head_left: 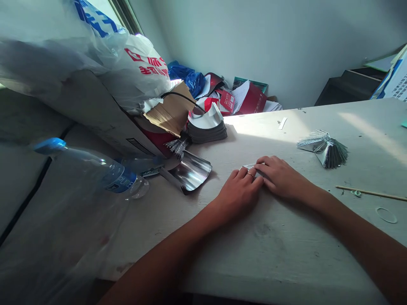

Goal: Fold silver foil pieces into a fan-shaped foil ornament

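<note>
My left hand [243, 186] and my right hand [278, 173] meet near the middle of the white table [254, 254]. Both have their fingers bent and pressed on a small silvery-white piece [249, 166], which is mostly hidden under them. A ring shows on a finger of my left hand. To the left lies a stack of curved silvery sheets [193, 170]. Behind it stands another curved stack [208, 127] with a pale top. At the right sits a fanned bundle of folded silvery pieces [332, 152].
A plastic bottle [119, 178] with a blue cap and a cardboard box [104, 114] under plastic bags [140, 67] are at the left. At the right lie a thin stick [372, 192] and a rubber band [386, 215]. Papers [248, 97] are heaped by the wall.
</note>
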Demonstrator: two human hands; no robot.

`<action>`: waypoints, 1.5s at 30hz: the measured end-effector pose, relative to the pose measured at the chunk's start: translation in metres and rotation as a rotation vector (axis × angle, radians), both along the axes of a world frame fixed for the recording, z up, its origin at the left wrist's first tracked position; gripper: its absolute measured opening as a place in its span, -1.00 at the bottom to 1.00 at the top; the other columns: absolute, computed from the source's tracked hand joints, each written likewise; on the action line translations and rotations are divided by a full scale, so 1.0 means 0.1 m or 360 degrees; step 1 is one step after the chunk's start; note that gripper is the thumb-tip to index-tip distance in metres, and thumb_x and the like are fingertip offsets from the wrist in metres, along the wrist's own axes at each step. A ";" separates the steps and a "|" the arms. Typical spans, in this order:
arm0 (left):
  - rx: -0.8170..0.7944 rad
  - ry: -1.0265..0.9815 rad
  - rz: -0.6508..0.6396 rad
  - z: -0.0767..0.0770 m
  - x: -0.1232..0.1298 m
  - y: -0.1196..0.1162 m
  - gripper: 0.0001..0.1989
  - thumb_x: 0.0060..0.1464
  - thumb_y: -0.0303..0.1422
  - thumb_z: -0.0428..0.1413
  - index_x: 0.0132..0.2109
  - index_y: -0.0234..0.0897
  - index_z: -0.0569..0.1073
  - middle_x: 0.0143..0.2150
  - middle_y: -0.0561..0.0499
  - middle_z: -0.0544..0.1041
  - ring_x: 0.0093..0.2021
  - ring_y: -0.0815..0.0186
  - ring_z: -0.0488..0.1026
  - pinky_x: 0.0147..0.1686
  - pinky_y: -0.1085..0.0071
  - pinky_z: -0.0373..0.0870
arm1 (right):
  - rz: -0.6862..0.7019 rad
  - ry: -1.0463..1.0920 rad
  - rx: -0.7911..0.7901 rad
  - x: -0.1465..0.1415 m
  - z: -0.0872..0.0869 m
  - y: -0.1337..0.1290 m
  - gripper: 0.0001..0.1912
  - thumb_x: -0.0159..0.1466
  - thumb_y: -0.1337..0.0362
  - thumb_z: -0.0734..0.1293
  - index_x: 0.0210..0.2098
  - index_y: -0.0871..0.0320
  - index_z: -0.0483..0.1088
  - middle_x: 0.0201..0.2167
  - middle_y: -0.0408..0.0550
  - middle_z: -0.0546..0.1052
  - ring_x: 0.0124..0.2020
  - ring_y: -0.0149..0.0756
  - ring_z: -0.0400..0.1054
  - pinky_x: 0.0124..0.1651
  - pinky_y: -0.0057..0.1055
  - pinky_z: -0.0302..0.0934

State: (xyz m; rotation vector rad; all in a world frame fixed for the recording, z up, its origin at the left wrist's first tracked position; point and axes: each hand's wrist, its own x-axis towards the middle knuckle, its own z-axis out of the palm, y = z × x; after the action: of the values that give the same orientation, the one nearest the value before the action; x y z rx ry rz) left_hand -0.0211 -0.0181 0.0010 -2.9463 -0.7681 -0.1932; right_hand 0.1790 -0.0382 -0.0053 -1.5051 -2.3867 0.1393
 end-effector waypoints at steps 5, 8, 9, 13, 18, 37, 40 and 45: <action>-0.0090 -0.0060 -0.0022 0.02 0.00 0.01 -0.76 0.28 -0.44 -0.04 0.07 -0.30 0.34 0.13 -0.14 0.40 0.03 0.17 0.34 0.02 0.23 0.32 | -0.0024 0.0027 -0.0072 0.05 0.02 0.03 -0.76 0.36 0.35 0.19 -0.10 0.19 0.47 -0.01 0.09 0.42 -0.05 -0.11 0.31 0.03 -0.15 0.25; -0.0158 -0.0114 -0.0050 0.01 0.00 0.03 -0.78 0.29 -0.46 -0.06 0.03 -0.30 0.36 0.08 -0.10 0.44 0.07 0.20 0.36 0.12 0.22 0.29 | -0.0058 0.0034 -0.0122 0.09 0.02 0.05 -0.81 0.37 0.34 0.20 -0.25 0.20 0.45 -0.14 0.06 0.42 -0.15 -0.17 0.33 -0.06 -0.21 0.25; -0.0167 -0.0139 -0.0057 0.00 0.00 0.04 -0.79 0.30 -0.46 -0.07 0.02 -0.30 0.36 0.08 -0.08 0.45 0.10 0.21 0.36 0.18 0.21 0.26 | -0.0068 0.0029 -0.0135 0.10 0.02 0.05 -0.81 0.37 0.34 0.20 -0.28 0.21 0.43 -0.18 0.05 0.42 -0.18 -0.18 0.32 -0.09 -0.23 0.25; -0.0198 -0.0140 -0.0054 0.00 0.00 0.08 -0.79 0.31 -0.49 -0.11 -0.01 -0.31 0.37 0.08 -0.09 0.45 0.09 0.23 0.38 0.24 0.17 0.23 | -0.0099 -0.0018 -0.0127 0.10 0.04 0.06 -0.83 0.36 0.37 0.21 -0.35 0.21 0.37 -0.24 0.02 0.39 -0.23 -0.22 0.29 -0.12 -0.27 0.21; -0.0253 -0.0142 -0.0071 -0.02 0.00 0.12 -0.79 0.26 -0.53 -0.10 -0.04 -0.35 0.37 0.02 -0.12 0.44 0.00 0.24 0.42 0.12 0.24 0.36 | -0.0126 -0.0006 -0.0072 0.06 0.05 0.07 -0.90 0.34 0.40 0.24 -0.23 0.20 0.40 -0.19 0.03 0.42 -0.14 -0.17 0.28 -0.05 -0.26 0.17; -0.0095 -0.0353 -0.0116 -0.14 -0.02 0.19 -0.74 0.10 -0.59 -0.10 -0.12 -0.32 0.38 0.03 -0.19 0.48 0.05 0.14 0.45 0.08 0.15 0.43 | -0.0156 0.0389 -0.0192 0.03 -0.03 0.14 -0.84 0.31 0.47 0.23 -0.19 0.16 0.39 -0.16 -0.01 0.43 -0.09 -0.20 0.30 0.02 -0.24 0.21; -0.0014 -0.0353 -0.0115 -0.15 -0.02 0.18 -0.77 0.10 -0.60 -0.10 -0.16 -0.31 0.37 -0.03 -0.16 0.51 -0.01 0.17 0.48 0.05 0.18 0.44 | -0.0156 0.0446 -0.0220 0.04 -0.03 0.14 -0.84 0.30 0.46 0.24 -0.18 0.15 0.39 -0.16 0.00 0.43 -0.10 -0.19 0.31 0.01 -0.22 0.23; -0.0034 -0.0478 -0.0112 -0.20 -0.03 0.18 -0.78 0.14 -0.60 -0.11 -0.17 -0.28 0.36 -0.06 -0.12 0.51 0.03 0.18 0.47 0.10 0.18 0.41 | -0.0266 0.0488 -0.0223 0.05 0.02 0.11 -0.84 0.29 0.44 0.23 -0.17 0.12 0.38 -0.14 0.02 0.43 -0.11 -0.14 0.33 -0.04 -0.18 0.27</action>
State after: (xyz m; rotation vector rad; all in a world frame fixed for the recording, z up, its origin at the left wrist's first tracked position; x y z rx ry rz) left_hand -0.0243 0.0002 -0.0189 -3.0043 -0.6998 -0.6487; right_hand 0.1841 -0.0273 -0.0038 -1.6063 -2.0384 0.4711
